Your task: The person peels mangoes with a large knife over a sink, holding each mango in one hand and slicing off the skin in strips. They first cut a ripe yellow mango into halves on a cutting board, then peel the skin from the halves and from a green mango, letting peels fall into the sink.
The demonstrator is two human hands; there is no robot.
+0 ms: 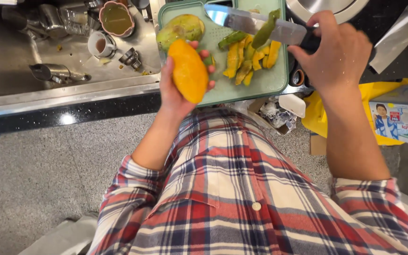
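Head view: a peeled orange mango [188, 71] is held tight in the left hand [175, 92], over the near edge of a green cutting board [270, 81]; a big knife [256, 24] is gripped by the right hand [338, 54]; a strip of green peel [266, 29] lies on the blade; yellow mango pieces [249, 59] and an unpeeled mango [180, 29] are seen on the board; a sink [10, 71] with cups is at the left.

Blue-and-white printed carton [402, 115] at right edge, on yellow bag [324, 115]; small open cardboard box [275, 113] below counter.
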